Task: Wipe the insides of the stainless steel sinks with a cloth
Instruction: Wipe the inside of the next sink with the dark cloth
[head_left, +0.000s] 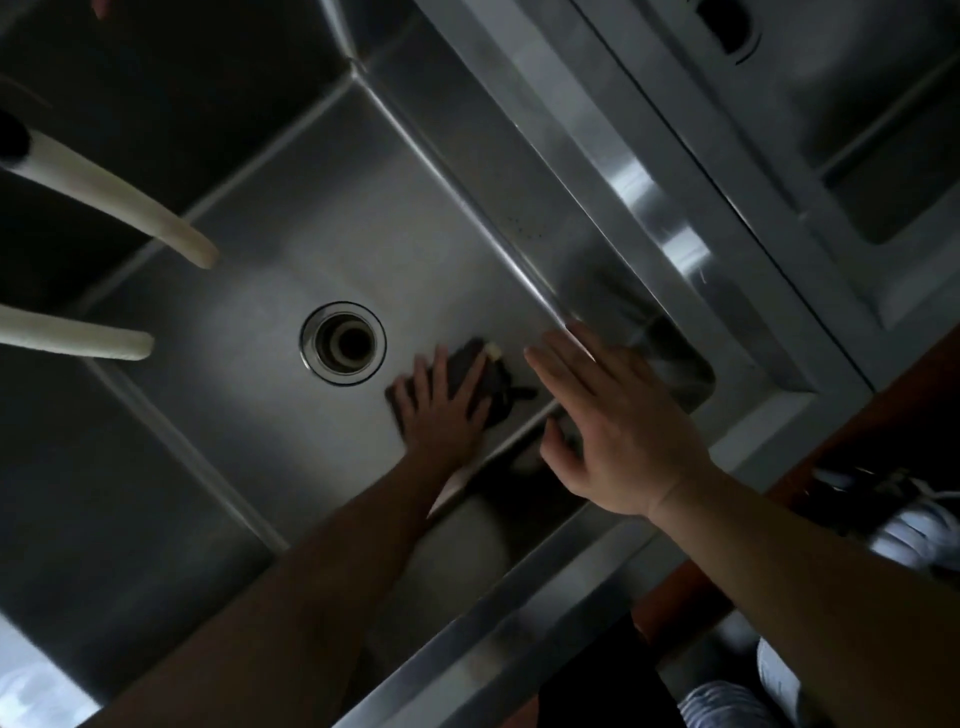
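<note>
Head view, your left hand fingers spread flat on dark cloth right of sink drain, your right hand fingers straight, apart, hovering above

Brushed stainless steel sink, dull sheen; its rim glints glossier. Shiny metal ring round the drain. Dark, matt cloth. Two pale, matt hoses.

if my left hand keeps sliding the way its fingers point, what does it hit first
Most likely the sink's right wall. The left hand lies flat on the dark cloth, fingers pointing up and slightly right, passing right of the drain. Depth is hard to judge here.
</note>
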